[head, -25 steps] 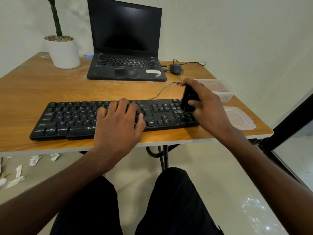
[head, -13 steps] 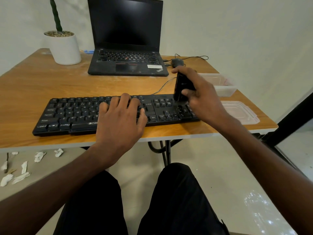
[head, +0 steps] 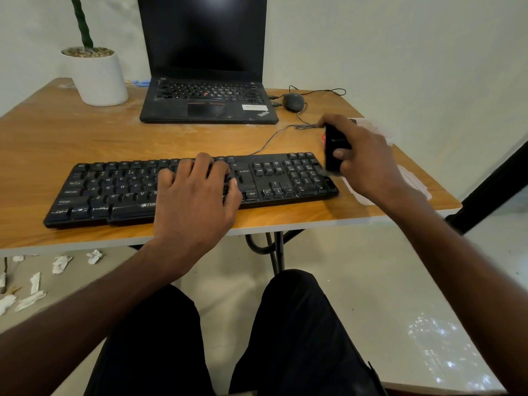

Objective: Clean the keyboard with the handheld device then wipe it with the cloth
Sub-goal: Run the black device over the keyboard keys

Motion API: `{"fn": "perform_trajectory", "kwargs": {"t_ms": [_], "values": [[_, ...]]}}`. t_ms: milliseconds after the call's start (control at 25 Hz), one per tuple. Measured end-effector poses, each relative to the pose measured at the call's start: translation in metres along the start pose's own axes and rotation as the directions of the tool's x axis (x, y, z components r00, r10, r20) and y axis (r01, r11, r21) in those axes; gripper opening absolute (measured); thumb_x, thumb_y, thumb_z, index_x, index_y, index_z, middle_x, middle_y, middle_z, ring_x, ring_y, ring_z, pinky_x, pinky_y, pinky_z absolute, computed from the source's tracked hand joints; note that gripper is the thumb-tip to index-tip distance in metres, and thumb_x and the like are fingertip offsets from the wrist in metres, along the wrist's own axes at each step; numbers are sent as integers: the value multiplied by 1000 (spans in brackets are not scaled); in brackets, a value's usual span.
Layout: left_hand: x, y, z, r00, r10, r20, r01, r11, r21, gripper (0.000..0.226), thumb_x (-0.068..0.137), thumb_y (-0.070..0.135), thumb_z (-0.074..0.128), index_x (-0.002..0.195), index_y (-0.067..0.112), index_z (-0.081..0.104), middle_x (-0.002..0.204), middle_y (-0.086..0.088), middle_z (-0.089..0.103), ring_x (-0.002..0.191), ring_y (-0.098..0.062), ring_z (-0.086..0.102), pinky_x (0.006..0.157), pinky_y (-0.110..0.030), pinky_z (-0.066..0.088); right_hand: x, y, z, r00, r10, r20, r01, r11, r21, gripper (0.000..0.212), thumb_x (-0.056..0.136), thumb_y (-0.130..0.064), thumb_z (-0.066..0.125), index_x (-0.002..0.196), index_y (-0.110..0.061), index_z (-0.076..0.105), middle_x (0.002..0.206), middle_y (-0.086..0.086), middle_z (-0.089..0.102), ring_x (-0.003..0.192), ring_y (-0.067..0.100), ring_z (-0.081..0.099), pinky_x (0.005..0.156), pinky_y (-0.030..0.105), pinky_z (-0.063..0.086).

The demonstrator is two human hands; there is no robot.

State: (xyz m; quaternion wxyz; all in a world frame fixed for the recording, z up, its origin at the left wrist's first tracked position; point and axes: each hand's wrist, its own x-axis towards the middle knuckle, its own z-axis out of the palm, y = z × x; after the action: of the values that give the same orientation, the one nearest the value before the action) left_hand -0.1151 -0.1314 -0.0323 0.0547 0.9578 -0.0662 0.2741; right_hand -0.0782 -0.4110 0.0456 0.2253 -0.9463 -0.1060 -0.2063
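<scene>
At the far left of the tan wooden table stands a white round plant pot, well clear of my work, and right of it the open black laptop, pushed back so the near strip is free for cleaning. Along that near strip lies the long black plastic keyboard, close to the table's edge where I can reach every key. My left hand rests flat on its middle, fingers spread and pressing the keys, I judge to stop it sliding while I clean. Beyond the keyboard's right end sits a dark corded mouse. My right hand grips the small black handheld device upright, thumb and fingers curled round it, its lower tip at the number pad's right edge; whether it touches the keys I cannot tell. Behind and under that hand lie a clear plastic box and its lid, mostly hidden. I see no cloth.

A second ago the device stood on the near part of the number pad; half a second ago it was lifted toward the pad's far rows; now it has moved right, to the keyboard's very end. My left hand has not shifted.
</scene>
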Motion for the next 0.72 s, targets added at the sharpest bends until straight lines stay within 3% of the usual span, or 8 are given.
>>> {"fn": "perform_trajectory", "kwargs": {"t_ms": [80, 160, 240, 320, 440, 560, 640, 720], "values": [[0, 0, -1, 1000, 0, 4, 0, 1000, 7, 39, 106, 45, 41, 126, 18, 61, 124, -4, 57, 110, -27, 53, 91, -48, 37, -4, 3, -4, 997, 21, -72, -23, 999, -25, 70, 92, 8, 57, 139, -44, 50, 122, 5, 60, 106, 20, 58, 71, 35, 52], [0, -1, 0, 1000, -2, 8, 2, 1000, 11, 39, 106, 46, 40, 126, 19, 60, 124, -4, 57, 110, -27, 53, 91, -47, 37, -11, -4, -3, 996, -12, -93, 31, 978, 205, 69, 93, 12, 55, 137, -40, 51, 124, 1, 57, 110, 17, 60, 74, 32, 61], [0, 0, 0, 1000, 2, 12, -2, 1000, 7, 39, 107, 46, 40, 126, 19, 60, 124, -4, 57, 110, -26, 53, 91, -47, 37, -15, -8, 1, 998, -55, -10, 54, 910, 411, 64, 96, 12, 53, 137, -37, 52, 124, 2, 55, 111, 20, 64, 73, 27, 63], [0, 0, -1, 1000, 0, 6, 0, 1000, 5, 39, 107, 46, 40, 126, 19, 60, 124, -4, 56, 110, -26, 53, 91, -47, 37, -16, -11, 11, 995, -83, 62, 42, 869, 493, 60, 99, 9, 52, 138, -36, 52, 123, 5, 56, 109, 22, 68, 72, 25, 61], [0, 0, 0, 1000, 1, 5, -1, 1000, 10, 38, 107, 46, 40, 126, 19, 60, 123, -4, 56, 110, -26, 52, 91, -47, 37, -14, -21, 23, 995, -100, 15, 81, 879, 470, 64, 99, 9, 52, 142, -38, 50, 121, 2, 57, 106, 19, 67, 70, 24, 60], [1, 0, 1, 1000, -1, -1, 1, 1000, 7, 39, 107, 46, 39, 125, 19, 60, 123, -4, 56, 110, -26, 52, 91, -47, 37, -12, -24, 20, 978, -183, 98, 116, 874, 472, 63, 99, 8, 53, 143, -37, 49, 122, -5, 54, 110, 17, 65, 74, 27, 62], [1, 0, 1, 1000, -6, -1, 6, 1000, 16, 41, 106, 47, 36, 124, 19, 60, 122, -4, 56, 110, -26, 52, 91, -48, 38, -4, -21, 8, 974, -153, 166, 99, 951, 294, 66, 99, 6, 55, 140, -45, 47, 121, -4, 55, 110, 17, 62, 73, 27, 62], [1, 0, 1, 1000, -9, 6, 9, 1000, 29, 44, 105, 48, 33, 124, 18, 60, 122, -4, 56, 109, -27, 53, 90, -48, 39, 1, -21, 3, 990, -101, 100, 96, 994, 50, 70, 97, 5, 58, 139, -49, 45, 121, 1, 58, 109, 21, 59, 76, 37, 62]]}}
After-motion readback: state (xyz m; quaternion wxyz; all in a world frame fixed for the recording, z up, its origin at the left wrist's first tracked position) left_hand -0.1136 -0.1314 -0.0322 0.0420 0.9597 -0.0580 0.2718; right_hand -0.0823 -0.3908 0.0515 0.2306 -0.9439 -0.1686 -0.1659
